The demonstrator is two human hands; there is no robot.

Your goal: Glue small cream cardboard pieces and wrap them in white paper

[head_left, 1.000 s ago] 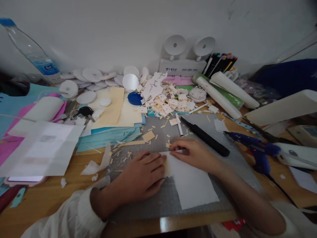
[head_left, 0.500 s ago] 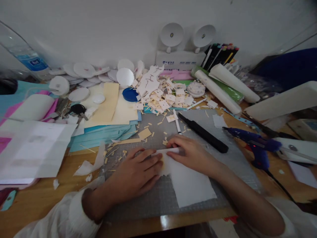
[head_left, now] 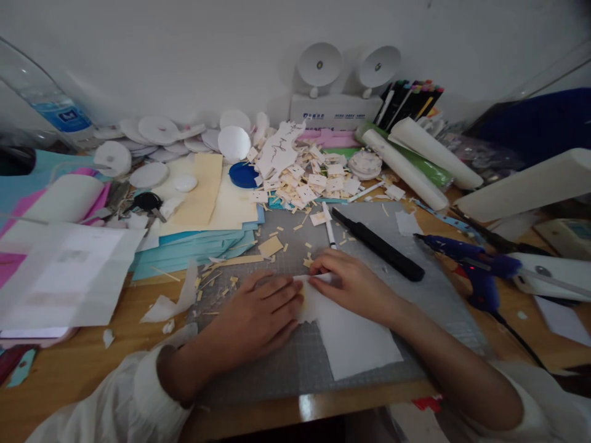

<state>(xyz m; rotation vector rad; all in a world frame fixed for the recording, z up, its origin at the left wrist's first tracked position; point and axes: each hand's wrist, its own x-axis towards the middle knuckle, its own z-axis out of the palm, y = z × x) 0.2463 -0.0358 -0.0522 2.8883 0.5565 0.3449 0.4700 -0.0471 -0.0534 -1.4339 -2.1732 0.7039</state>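
Pressing down on the top edge of a white rectangular paper sheet (head_left: pixel 355 335), both hands meet at its upper left corner. The left hand (head_left: pixel 258 314) lies nearly flat, fingers spread and slightly curled, its fingertips on the sheet's ragged left edge. The right hand (head_left: pixel 353 284) is loosely curled, fingertips pinching a narrow folded strip along the sheet's top edge. The sheet lies on a grey gridded cutting mat (head_left: pixel 295 363) at the front of the wooden desk (head_left: pixel 78 369).

Small cream card offcuts (head_left: pixel 270 247) are scattered over the mat above the hands. A slim black pen-shaped tool (head_left: pixel 377 245) lies slantwise just beyond the right hand, with a thin white pen (head_left: pixel 329 226) beside it. Further right rests a blue plastic glue gun (head_left: pixel 475 271). Left of the mat sits a stack of light blue paper sheets (head_left: pixel 189 252) under cream ones. Behind it all, a heap of small cream squares (head_left: pixel 314 181), flat white foam discs (head_left: pixel 157 130) and long white paper rolls (head_left: pixel 425 163) crowd the wall.
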